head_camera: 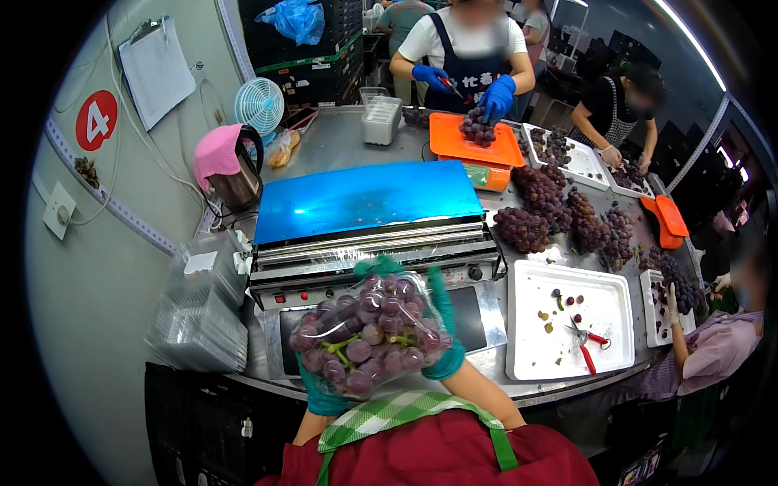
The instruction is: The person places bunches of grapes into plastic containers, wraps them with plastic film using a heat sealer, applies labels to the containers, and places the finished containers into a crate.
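Note:
Both my hands, in teal gloves, hold a clear film-wrapped pack of purple grapes (371, 331) in front of my body. My left hand (322, 392) grips the pack's lower left side and is largely hidden behind it. At the right side, my right hand (448, 346) supports the pack with a finger pointing up along its edge. Green glove fingers also show above the pack's top edge. Green stems are visible among the grapes. Just beyond stands a film-wrapping machine (377, 243) with a blue cover (364, 197) and a dark plate (468, 316) at its front.
Clear plastic trays (200, 328) are stacked at left, near a kettle (234, 176). A white tray (523, 358) holds red-handled pruning snips (586, 346) and loose grapes. Grape bunches (541, 206) lie beyond. A co-worker's blue-gloved hand (498, 97) holds grapes over an orange scale (450, 136).

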{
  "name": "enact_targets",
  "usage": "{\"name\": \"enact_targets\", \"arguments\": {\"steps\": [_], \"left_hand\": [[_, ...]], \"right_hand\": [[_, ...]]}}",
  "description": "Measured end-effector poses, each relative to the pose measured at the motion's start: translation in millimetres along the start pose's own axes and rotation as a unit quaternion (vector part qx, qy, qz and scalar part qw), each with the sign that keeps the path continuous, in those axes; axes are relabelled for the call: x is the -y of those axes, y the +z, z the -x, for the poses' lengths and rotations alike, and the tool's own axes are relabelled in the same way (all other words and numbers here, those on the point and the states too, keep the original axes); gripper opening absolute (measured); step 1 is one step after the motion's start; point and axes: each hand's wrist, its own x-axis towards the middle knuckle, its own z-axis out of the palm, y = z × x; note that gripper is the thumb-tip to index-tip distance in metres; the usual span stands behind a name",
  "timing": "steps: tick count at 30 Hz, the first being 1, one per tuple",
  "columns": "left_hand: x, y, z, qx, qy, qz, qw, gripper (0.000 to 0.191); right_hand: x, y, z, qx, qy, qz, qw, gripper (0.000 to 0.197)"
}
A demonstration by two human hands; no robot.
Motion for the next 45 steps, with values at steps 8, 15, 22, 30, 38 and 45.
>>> {"name": "enact_targets", "arguments": {"steps": [8,15,22,30,38,45], "left_hand": [[-64,4,35,-0.046,0.201,-0.322,0.924,0.033],[-92,-63,101,-0.081,0.124,0.246,0.958,0.048],[-90,-135,158,-0.337,0.230,0.034,0.912,0.052],[-94,-170,177,-0.403,0.215,0.055,0.888,0.050],[-87,-172,161,-0.375,0.144,0.036,0.915,0.049],[-93,-169,160,-0.348,0.113,-0.001,0.931,0.048]], "right_hand": [[-58,-4,-34,0.028,0.259,-0.047,0.964,0.067],[-161,7,-65,0.171,0.367,0.057,0.913,0.054],[-287,-5,-146,0.247,0.157,0.475,0.830,0.038],[-304,-47,-232,0.464,-0.080,0.838,0.277,0.022],[-303,-14,-218,0.251,0.077,0.893,0.365,0.041],[-299,21,-231,0.162,-0.073,0.878,0.443,0.029]]}}
